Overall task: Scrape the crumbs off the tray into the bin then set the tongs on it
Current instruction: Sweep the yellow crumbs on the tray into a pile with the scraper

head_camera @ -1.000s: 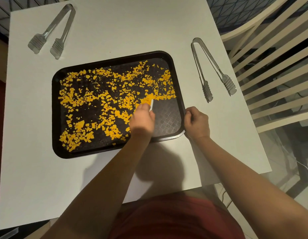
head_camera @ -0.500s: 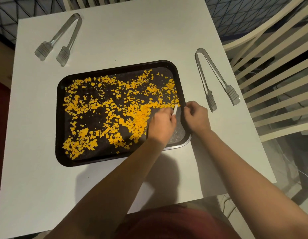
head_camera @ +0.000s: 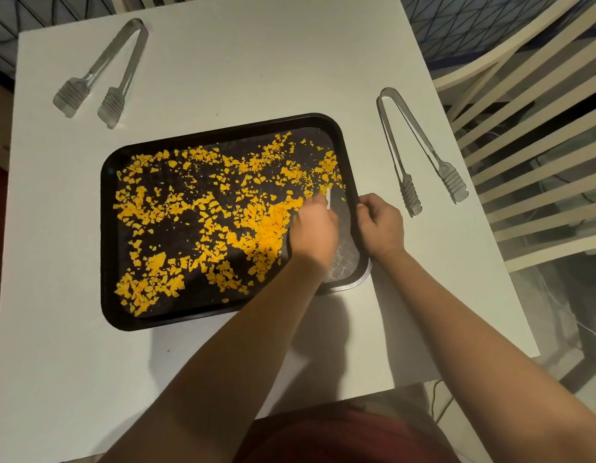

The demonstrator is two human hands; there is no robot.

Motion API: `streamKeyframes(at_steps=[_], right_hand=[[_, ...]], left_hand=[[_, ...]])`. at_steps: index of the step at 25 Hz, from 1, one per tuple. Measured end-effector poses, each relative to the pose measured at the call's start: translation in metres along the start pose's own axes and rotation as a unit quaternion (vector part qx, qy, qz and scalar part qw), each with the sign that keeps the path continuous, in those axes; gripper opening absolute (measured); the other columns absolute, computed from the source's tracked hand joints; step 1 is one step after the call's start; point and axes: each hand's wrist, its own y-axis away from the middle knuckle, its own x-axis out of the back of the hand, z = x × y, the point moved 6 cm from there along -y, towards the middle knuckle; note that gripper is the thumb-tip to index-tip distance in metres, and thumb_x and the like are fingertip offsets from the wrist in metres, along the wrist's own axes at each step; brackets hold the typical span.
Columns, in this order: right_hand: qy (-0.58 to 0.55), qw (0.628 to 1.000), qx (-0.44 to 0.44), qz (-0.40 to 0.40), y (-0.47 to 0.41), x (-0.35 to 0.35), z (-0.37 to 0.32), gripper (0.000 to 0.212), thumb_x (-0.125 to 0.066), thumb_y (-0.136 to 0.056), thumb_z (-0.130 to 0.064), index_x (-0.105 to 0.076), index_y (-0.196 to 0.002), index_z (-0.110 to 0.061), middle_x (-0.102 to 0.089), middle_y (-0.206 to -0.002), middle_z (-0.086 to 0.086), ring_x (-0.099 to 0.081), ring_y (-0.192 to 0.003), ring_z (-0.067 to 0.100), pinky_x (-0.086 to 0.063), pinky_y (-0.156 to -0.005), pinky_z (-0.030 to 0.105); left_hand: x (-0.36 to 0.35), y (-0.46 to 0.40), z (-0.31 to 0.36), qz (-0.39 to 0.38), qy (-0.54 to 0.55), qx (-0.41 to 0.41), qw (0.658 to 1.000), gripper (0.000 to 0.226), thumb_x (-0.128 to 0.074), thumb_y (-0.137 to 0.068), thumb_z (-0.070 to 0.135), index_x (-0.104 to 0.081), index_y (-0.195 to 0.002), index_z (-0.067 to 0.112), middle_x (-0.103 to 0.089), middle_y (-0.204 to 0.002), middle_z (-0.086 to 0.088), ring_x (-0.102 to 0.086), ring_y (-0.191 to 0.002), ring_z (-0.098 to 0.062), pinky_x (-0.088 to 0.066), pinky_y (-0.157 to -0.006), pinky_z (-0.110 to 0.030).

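Note:
A dark rectangular tray (head_camera: pixel 109 235) lies on the white table, strewn with yellow crumbs (head_camera: pixel 203 208). My left hand (head_camera: pixel 315 228) is over the tray's right part and grips a small white scraper (head_camera: pixel 329 199) whose edge stands on the tray floor. A heap of crumbs lies just left of that hand; the strip to its right is swept bare. My right hand (head_camera: pixel 380 225) grips the tray's right rim. One pair of metal tongs (head_camera: pixel 420 152) lies right of the tray, another pair (head_camera: pixel 103 75) at the table's far left. No bin is in view.
The white table (head_camera: pixel 240 61) ends close behind the tray's right side, where a pale slatted chair (head_camera: pixel 523 111) stands. Cables lie on the floor beyond it. My red-clothed lap is at the table's near edge.
My left hand has moved the scraper from the tray's middle back to its right side, leaving crumbs heaped toward the centre. My right hand stayed on the rim, sliding slightly farther along it.

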Motion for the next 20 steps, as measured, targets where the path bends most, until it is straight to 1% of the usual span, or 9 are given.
streamKeyframes(at_steps=[2,4,6,8,12,14,16,18,20], right_hand=[[-0.017,1.000,-0.020,0.002,0.000,0.000,0.002,0.033,-0.040,-0.077,-0.028,-0.065,-0.089,-0.009,-0.065,-0.073,0.013,-0.055,-0.070,0.025,-0.038,-0.061,0.027],[-0.023,0.999,-0.031,-0.003,-0.003,-0.001,0.004,0.025,-0.045,-0.081,-0.023,-0.064,-0.087,-0.009,-0.064,-0.072,0.014,-0.056,-0.071,0.026,-0.039,-0.063,0.028],[-0.027,0.999,-0.028,-0.016,-0.008,-0.002,0.002,0.015,-0.049,-0.086,-0.013,-0.064,-0.087,-0.008,-0.064,-0.073,0.016,-0.056,-0.071,0.028,-0.038,-0.061,0.028],[-0.025,0.999,-0.014,-0.023,-0.017,-0.001,-0.003,0.013,-0.050,-0.088,-0.009,-0.063,-0.088,-0.008,-0.062,-0.072,0.015,-0.054,-0.067,0.026,-0.037,-0.058,0.026],[-0.012,0.999,0.013,-0.030,-0.032,-0.002,-0.013,0.012,-0.049,-0.088,-0.008,-0.060,-0.086,-0.007,-0.055,-0.066,0.009,-0.049,-0.060,0.023,-0.035,-0.057,0.025],[-0.002,0.999,0.026,-0.028,-0.037,-0.002,-0.015,0.012,-0.049,-0.087,-0.006,-0.061,-0.089,-0.004,-0.054,-0.066,0.009,-0.048,-0.060,0.024,-0.034,-0.058,0.024],[0.007,0.999,0.037,-0.033,-0.041,-0.003,-0.016,0.016,-0.049,-0.087,-0.005,-0.062,-0.096,-0.001,-0.055,-0.069,0.009,-0.049,-0.063,0.024,-0.035,-0.061,0.023],[0.001,0.999,0.040,-0.033,-0.044,-0.003,-0.016,0.022,-0.048,-0.087,-0.005,-0.062,-0.104,-0.003,-0.058,-0.075,0.010,-0.052,-0.065,0.023,-0.038,-0.064,0.023],[-0.017,0.999,0.041,-0.013,-0.044,-0.002,-0.015,0.026,-0.047,-0.088,-0.003,-0.063,-0.108,-0.005,-0.064,-0.082,0.011,-0.054,-0.067,0.020,-0.040,-0.068,0.021]], left_hand=[[0.015,-0.006,-0.020,0.017,-0.002,0.038,0.999,0.023,-0.043,-0.095,0.015,-0.055,-0.111,0.003,-0.061,-0.106,-0.014,-0.062,-0.093,-0.027,-0.048,-0.072,-0.030],[0.027,-0.010,-0.036,0.025,-0.014,0.056,0.998,0.023,-0.044,-0.094,0.015,-0.055,-0.109,0.002,-0.061,-0.104,-0.015,-0.061,-0.092,-0.026,-0.046,-0.072,-0.030],[0.028,-0.007,-0.032,0.021,0.018,0.039,0.999,0.019,-0.047,-0.093,0.014,-0.057,-0.104,0.003,-0.061,-0.099,-0.014,-0.060,-0.085,-0.023,-0.045,-0.067,-0.028],[0.016,0.000,-0.013,-0.007,0.065,0.003,0.998,0.015,-0.053,-0.091,0.015,-0.060,-0.097,0.004,-0.063,-0.091,-0.013,-0.061,-0.080,-0.022,-0.048,-0.065,-0.029],[-0.008,0.008,0.009,-0.022,0.114,0.001,0.993,0.011,-0.057,-0.085,0.014,-0.065,-0.086,0.005,-0.065,-0.080,-0.014,-0.062,-0.079,-0.029,-0.052,-0.074,-0.038],[-0.015,0.003,0.006,-0.027,0.110,0.005,0.994,0.012,-0.056,-0.085,0.012,-0.064,-0.088,0.004,-0.065,-0.081,-0.016,-0.062,-0.080,-0.031,-0.052,-0.074,-0.040],[-0.015,-0.003,0.001,-0.031,0.075,-0.008,0.997,0.016,-0.052,-0.088,0.013,-0.063,-0.096,0.003,-0.065,-0.088,-0.016,-0.062,-0.085,-0.030,-0.052,-0.076,-0.040],[-0.006,-0.011,-0.009,-0.001,0.072,-0.035,0.997,0.016,-0.052,-0.088,0.011,-0.062,-0.096,0.001,-0.065,-0.086,-0.016,-0.062,-0.081,-0.028,-0.052,-0.071,-0.038],[0.010,-0.017,-0.023,0.060,0.081,-0.058,0.993,0.012,-0.054,-0.086,0.005,-0.063,-0.090,-0.002,-0.063,-0.079,-0.016,-0.060,-0.071,-0.025,-0.050,-0.064,-0.030]])
